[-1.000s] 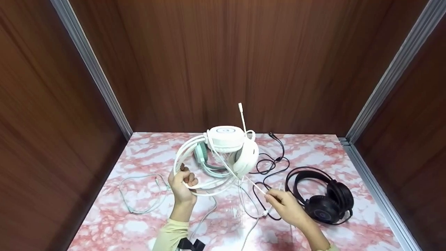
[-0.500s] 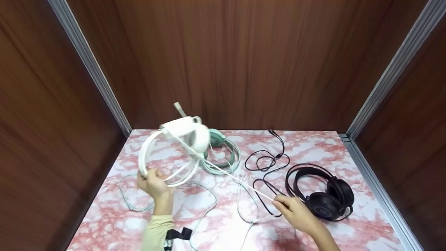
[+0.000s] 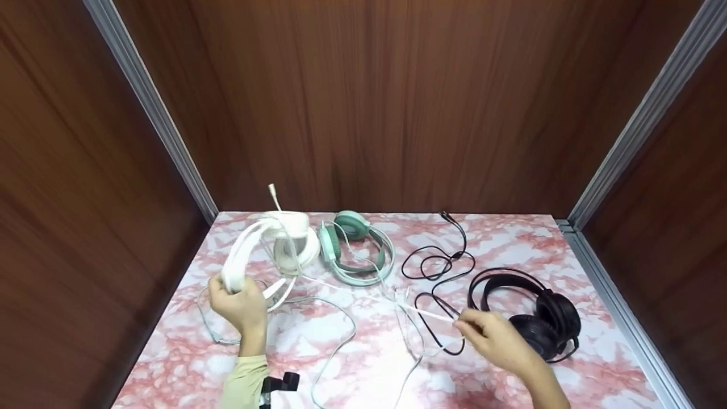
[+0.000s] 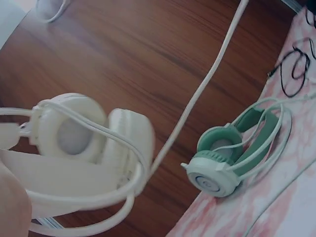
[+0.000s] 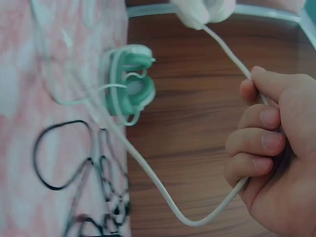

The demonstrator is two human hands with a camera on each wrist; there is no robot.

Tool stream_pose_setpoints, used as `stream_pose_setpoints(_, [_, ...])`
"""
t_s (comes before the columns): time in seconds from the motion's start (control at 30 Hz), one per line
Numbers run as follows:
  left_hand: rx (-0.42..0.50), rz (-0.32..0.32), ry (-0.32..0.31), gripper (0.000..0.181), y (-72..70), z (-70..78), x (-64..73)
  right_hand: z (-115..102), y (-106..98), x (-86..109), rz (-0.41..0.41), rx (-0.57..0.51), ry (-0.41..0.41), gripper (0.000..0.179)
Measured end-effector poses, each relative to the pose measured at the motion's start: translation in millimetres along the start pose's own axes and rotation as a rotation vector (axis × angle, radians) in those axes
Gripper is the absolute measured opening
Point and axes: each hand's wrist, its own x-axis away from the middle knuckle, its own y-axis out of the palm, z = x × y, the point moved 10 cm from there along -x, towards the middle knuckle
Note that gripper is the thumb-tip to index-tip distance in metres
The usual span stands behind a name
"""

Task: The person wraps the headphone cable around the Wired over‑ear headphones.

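My left hand (image 3: 238,304) grips the headband of a white headset (image 3: 292,227), holding it above the left part of the table with its microphone boom pointing up. In the left wrist view the white ear cups (image 4: 74,131) hang close together, and only a bit of the hand shows at the edge. My right hand (image 3: 494,341) holds the headset's white cable (image 3: 426,313), which stretches between the two hands. In the right wrist view the fingers curl round that cable (image 5: 232,57), and a slack loop hangs below them.
A green-and-white headset (image 3: 358,250) lies at the back middle of the table (image 3: 227,392), its pale cable (image 3: 346,335) trailing forward. At the right lies a black headset (image 3: 539,318) with its black cable (image 3: 437,267). Brown wood-grain walls (image 3: 363,102) enclose the table.
The left hand has carried the white headset leftward and lower, away from above the green-and-white one. My right hand has shifted slightly right, still holding the cable, now stretched longer.
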Motion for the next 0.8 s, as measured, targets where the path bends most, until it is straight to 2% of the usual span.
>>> stream_pose_setpoints(0.1, [-0.103, -0.096, 0.183, 0.027, 12.1, 23.7, 0.7, -8, -13, -7.6, -0.002, 0.013, -0.03, 0.022])
stream_pose_setpoints(0.2, [-0.202, -0.19, 0.34, 0.029, 24.5, 45.8, 3.6, -20, -25, -16.2, -0.003, 0.043, -0.109, 0.023])
stream_pose_setpoints(0.3, [-0.296, -0.309, 0.465, 0.031, 39.4, 63.2, 9.0, -31, -38, -22.7, 0.016, 0.085, -0.17, 0.024])
stream_pose_setpoints(0.4, [-0.388, -0.46, 0.575, 0.031, 57.1, 76.1, 18.3, -39, -52, -28.1, 0.069, 0.161, -0.203, 0.023])
stream_pose_setpoints(0.53, [-0.484, -0.664, 0.693, 0.03, 77.8, 86.4, 36.1, -50, -67, -35.1, 0.15, 0.229, -0.253, 0.019])
stream_pose_setpoints(0.63, [-0.521, -0.803, 0.757, 0.029, 89.5, 91.5, 49.9, -57, -76, -40.2, 0.199, 0.211, -0.302, 0.015])
stream_pose_setpoints(0.73, [-0.493, -0.963, 0.805, 0.024, 98.9, 94.3, 63.3, -60, -83, -45.6, 0.23, 0.165, -0.34, 0.012])
stream_pose_setpoints(0.8, [-0.431, -1.094, 0.793, 0.025, 104.2, 90.9, 71.6, -60, -87, -49.3, 0.247, 0.118, -0.363, 0.014])
